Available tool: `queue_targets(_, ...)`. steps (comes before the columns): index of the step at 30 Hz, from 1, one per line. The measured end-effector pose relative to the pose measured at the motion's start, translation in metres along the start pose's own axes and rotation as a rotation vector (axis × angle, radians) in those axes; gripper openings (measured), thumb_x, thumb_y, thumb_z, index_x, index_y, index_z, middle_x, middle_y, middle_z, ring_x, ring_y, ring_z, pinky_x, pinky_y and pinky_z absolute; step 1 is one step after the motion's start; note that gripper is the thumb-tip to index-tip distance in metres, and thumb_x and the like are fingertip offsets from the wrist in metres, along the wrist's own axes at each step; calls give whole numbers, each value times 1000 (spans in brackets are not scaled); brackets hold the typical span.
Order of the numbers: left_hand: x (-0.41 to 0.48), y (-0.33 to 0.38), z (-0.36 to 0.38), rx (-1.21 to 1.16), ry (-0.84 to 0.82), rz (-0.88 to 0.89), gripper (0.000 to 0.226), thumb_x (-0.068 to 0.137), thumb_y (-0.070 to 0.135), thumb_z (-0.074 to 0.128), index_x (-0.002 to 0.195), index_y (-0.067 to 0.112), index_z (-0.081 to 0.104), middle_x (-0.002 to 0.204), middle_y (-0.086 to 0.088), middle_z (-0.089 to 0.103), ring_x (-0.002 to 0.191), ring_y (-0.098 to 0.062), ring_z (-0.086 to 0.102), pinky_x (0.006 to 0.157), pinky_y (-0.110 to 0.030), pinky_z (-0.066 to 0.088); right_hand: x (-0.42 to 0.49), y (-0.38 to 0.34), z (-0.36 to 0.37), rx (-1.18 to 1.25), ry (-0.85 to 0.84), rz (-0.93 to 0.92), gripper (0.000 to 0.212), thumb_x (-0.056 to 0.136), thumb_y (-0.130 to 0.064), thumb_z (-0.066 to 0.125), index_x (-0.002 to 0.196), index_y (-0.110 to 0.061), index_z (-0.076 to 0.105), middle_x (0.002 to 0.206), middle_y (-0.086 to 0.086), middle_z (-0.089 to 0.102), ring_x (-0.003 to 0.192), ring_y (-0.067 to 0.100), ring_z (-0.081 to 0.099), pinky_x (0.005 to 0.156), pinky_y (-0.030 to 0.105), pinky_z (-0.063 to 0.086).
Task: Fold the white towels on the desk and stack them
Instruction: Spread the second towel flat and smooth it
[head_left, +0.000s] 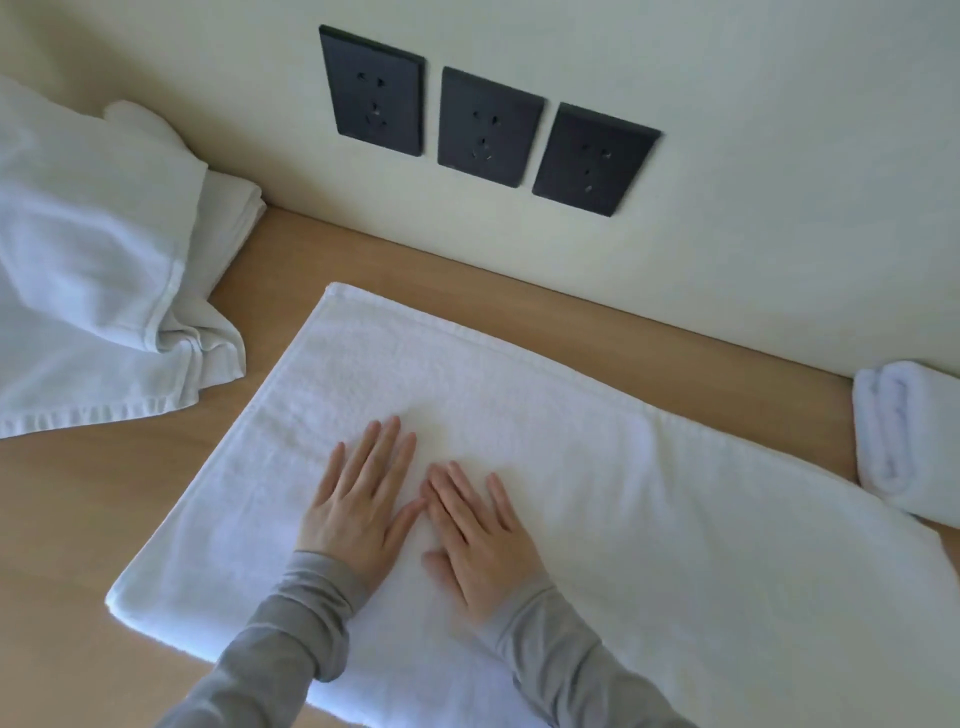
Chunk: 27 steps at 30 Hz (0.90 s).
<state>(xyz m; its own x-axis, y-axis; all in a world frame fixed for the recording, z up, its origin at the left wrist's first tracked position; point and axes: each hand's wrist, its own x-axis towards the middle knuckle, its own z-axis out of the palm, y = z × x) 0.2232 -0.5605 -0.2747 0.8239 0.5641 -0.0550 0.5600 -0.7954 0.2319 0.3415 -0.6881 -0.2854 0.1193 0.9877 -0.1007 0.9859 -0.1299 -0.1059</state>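
A white terry towel (649, 519) lies flat on the wooden desk (78, 519), doubled over, thick and smooth, its long hem running beside the wall (753, 156). The left hand (358, 509) and right hand (478, 535) rest palm-down on it side by side, fingers straight and gripping nothing. Loose white towels (93, 260) lie heaped at far left; a folded towel (904, 436) sits at right, touching the flat one's edge. Three black sockets (488, 127) are on the wall

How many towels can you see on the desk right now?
4: flat towel under left hand and right hand; crumpled towel at left; lower towel beneath it at the back; folded towel at right edge. More may be hidden under the crumpled one.
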Motion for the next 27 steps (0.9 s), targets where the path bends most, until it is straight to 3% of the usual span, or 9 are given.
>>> queue_targets(3,-2,-4,6,27,-4,-19,64,96,50,13,143,12,35,150,-8,32,138,-25,31,115,-40,11,-22,46,1,6,-3,69,60,91,-42,31,144,-13,33,153,2,27,142,18,23,110,48,22)
queue_targets(9,-3,-5,12,48,-31,-23,65,96,51,11,146,15,29,153,-6,27,141,-23,25,115,-42,13,-95,194,-11,3,-61,761,68,90,-49,6,149,-16,7,157,-4,2,144,9,-1,118,38,1)
queue_targets(13,-4,-4,11,33,-16,-38,66,95,53,6,147,16,24,154,-5,21,142,-23,19,116,-44,13,-80,182,-17,57,-18,970,61,98,-37,14,148,-5,4,158,9,-1,145,20,-4,117,46,-2)
queue_targets(17,-10,-3,2,-47,-12,-3,60,96,45,20,146,12,25,154,-9,23,142,-28,20,115,-47,19,-13,55,-19,205,162,688,63,92,-35,17,144,1,22,154,16,16,144,29,10,116,44,3)
queue_targets(20,-35,-35,-4,-33,-11,-42,60,95,43,25,145,10,28,152,-9,27,141,-26,25,116,-42,18,26,-38,-15,235,144,437,58,91,-29,25,141,-1,34,150,15,29,140,29,23,113,50,20)
queue_targets(22,-51,-65,-9,-8,-36,-79,63,96,47,19,145,9,28,152,-8,27,141,-22,24,117,-37,13,37,-79,-9,159,94,324,57,89,-31,30,139,-4,40,148,12,35,138,26,30,110,52,29)
queue_targets(27,-55,-86,-9,11,-78,-61,62,96,48,17,146,13,27,154,-5,23,142,-18,20,117,-39,15,20,-108,10,38,-7,146,58,93,-40,32,143,-9,35,153,5,28,143,20,19,109,50,18)
